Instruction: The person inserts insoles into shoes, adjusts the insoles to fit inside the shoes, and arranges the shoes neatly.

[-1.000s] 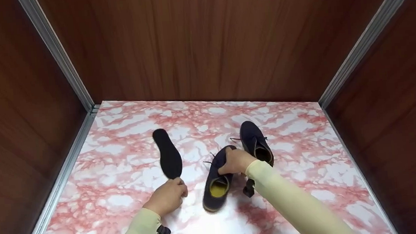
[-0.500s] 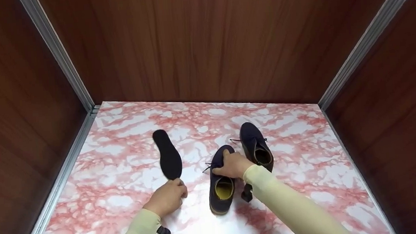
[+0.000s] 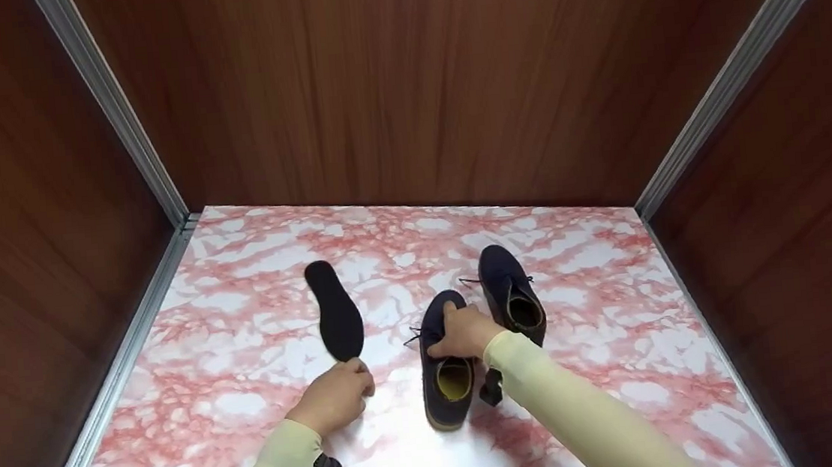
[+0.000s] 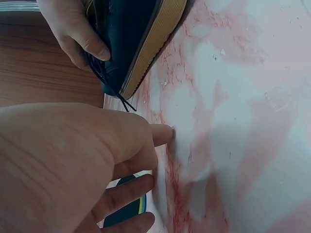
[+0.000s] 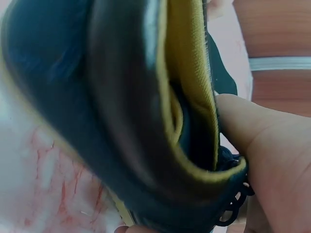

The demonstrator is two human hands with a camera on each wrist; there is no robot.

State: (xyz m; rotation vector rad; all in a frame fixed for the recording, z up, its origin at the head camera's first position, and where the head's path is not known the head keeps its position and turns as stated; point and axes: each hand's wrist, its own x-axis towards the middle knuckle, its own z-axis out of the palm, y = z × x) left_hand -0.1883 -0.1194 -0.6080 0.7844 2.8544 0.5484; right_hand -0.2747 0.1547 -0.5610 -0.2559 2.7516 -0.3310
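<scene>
My right hand [image 3: 466, 331] holds a dark blue lace-up shoe [image 3: 438, 404] over its front part, fingers and thumb spread across the upper. The shoe stands sole down with its toe pointing away, and its yellow lining [image 5: 187, 53] shows at the opening. A flat black insole [image 3: 339, 315] lies to the left, narrow end farthest from me. My left hand [image 3: 334, 397] rests at the insole's near end, with relaxed fingers. In the left wrist view, one fingertip touches the tabletop and a strip of insole [image 4: 129, 208] with a yellow-and-blue edge shows behind the fingers.
The matching blue shoe [image 3: 501, 271] stands just right of and beyond the held one, its lace trailing left. Red-and-white marbled surface [image 3: 256, 300] lies underneath. Brown wood panels [image 3: 389, 93] with metal rails [image 3: 127, 116] enclose the back and sides.
The held shoe has turned, its heel swinging to the right so that it now stands straighter. My right hand has shifted slightly with it. The left hand and insole stay in place.
</scene>
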